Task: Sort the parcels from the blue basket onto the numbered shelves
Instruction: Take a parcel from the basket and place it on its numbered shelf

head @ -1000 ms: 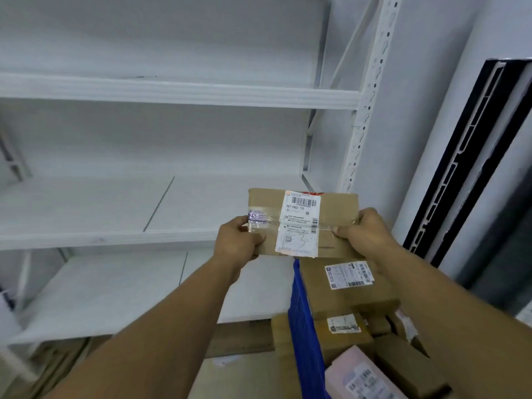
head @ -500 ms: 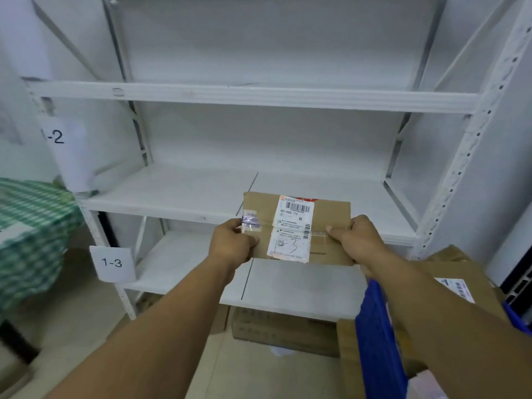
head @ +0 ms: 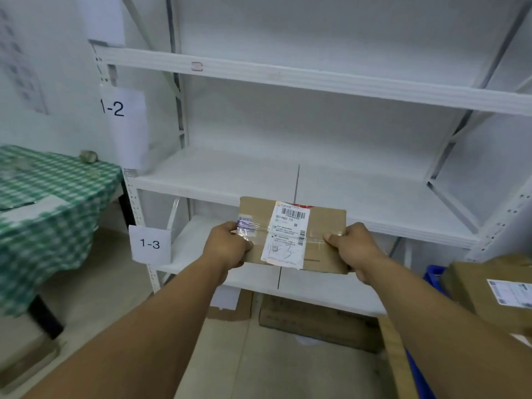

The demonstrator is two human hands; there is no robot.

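Forearms come in from 6 o'clock. Left hand [head: 230,246] grips the parcel's [head: 325,223] left end, fingers curled round the edge over the clear tape. Right hand [head: 354,249] grips the right end, thumb flat on the tape, other fingers underneath. The parcel is a flat brown cardboard box held in the air at frame centre, white shipping label [head: 288,234] face up with a barcode and a handwritten scribble. Blue basket [head: 431,276] at 4 o'clock, another labelled brown box [head: 483,289] on top. Carton [head: 316,321] on the floor under the rack, 6 o'clock of the parcel. White rack beyond: lower shelf [head: 195,246] with tag "1-3" [head: 149,243] at 9 o'clock, middle shelf [head: 374,194] at 12, tag "1-2" [head: 115,108] at 10. Green checked table [head: 43,191] far out at 9.
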